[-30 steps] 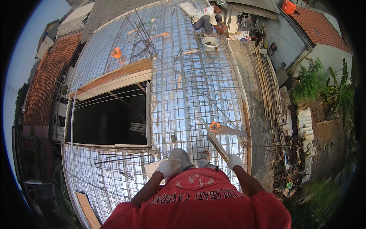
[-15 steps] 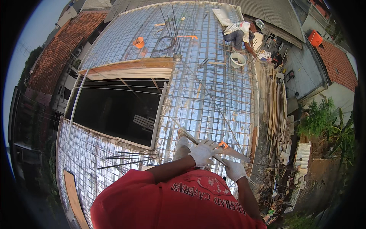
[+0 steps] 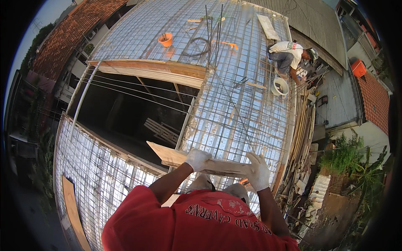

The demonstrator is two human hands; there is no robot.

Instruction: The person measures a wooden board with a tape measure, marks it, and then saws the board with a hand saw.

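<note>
A wooden board (image 3: 171, 155) is held level in front of my red shirt, its pointed end out to the left. My white-gloved left hand (image 3: 198, 160) is closed over the board near its middle. At its right end, my gloved right hand (image 3: 258, 172) holds the board between thumb and palm, fingers partly stretched. A small orange piece (image 3: 243, 181) shows just below the board by my right hand; the rest of it is hidden. Beneath me lies a steel rebar grid (image 3: 226, 129) over shiny sheeting.
A large dark opening (image 3: 130, 108) with a wooden edge lies ahead on the left. Far right, a co-worker (image 3: 289, 56) crouches beside a white bucket (image 3: 279, 86). An orange bucket (image 3: 166, 39), upright rebars (image 3: 213, 37) and coiled wire (image 3: 196, 47) stand farther off. Another plank (image 3: 73, 213) lies at left.
The board has turned its broad face up and come level, with both hands apart along it. The orange-handled handsaw seen earlier by my right hand is now mostly hidden. My view has shifted left.
</note>
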